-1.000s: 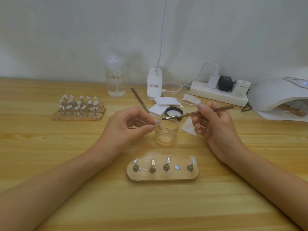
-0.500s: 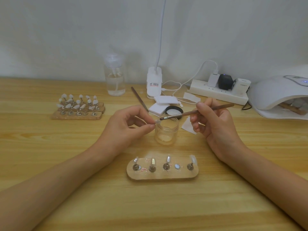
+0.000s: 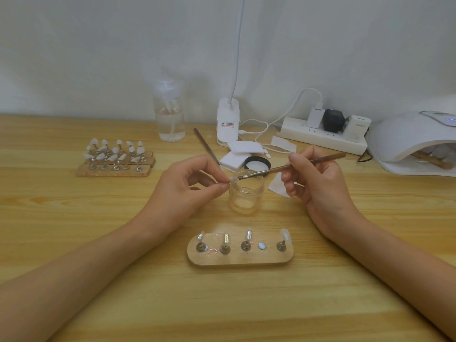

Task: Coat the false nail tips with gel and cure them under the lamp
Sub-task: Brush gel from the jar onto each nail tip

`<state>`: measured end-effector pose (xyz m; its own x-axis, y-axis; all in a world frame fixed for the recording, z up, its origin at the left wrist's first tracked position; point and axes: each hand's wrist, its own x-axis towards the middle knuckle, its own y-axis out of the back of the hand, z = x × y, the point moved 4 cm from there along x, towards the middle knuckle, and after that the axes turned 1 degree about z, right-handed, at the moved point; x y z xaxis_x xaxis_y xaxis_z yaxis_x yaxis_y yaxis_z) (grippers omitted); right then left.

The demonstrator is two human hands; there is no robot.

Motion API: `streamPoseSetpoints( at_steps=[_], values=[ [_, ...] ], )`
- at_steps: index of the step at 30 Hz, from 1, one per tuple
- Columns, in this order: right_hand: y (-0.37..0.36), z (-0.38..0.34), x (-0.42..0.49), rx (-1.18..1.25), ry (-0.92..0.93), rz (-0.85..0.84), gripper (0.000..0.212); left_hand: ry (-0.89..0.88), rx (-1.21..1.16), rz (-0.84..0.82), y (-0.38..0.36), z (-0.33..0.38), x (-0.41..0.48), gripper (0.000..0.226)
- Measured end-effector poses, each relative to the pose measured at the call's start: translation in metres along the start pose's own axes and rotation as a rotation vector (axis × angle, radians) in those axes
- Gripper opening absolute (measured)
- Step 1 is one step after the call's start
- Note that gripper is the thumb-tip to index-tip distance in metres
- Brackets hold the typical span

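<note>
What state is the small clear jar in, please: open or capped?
Open. The jar stands uncapped, its mouth bare; a black lid lies just behind it.

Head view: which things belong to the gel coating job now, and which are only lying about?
For the job: left hand pinching the small clear nail tip; right hand holding the thin brown brush; clear round jar; oval wooden stand board; white domed curing lamp.
Lying about: clear plastic pump bottle; white power strip; loose brown stick; white square pads.
</note>
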<state>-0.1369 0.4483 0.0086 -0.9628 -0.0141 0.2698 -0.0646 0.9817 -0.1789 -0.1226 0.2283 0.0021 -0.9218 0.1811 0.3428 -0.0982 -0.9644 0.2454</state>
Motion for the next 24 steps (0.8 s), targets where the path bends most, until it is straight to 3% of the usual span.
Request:
streamPoseSetpoints(
  at_steps=[6,24],
  values=[
    [-0.0039,-0.0021,-0.0009,0.039,0.019,-0.065,0.020,-0.009,0.014,0.007,-0.0003,0.0022,-0.0002,0.021],
    [-0.0021,-0.0030,-0.0002,0.038,0.038,-0.036,0.020,-0.010,0.029,0.006,0.0005,0.0019,-0.0007,0.025]
  ],
)
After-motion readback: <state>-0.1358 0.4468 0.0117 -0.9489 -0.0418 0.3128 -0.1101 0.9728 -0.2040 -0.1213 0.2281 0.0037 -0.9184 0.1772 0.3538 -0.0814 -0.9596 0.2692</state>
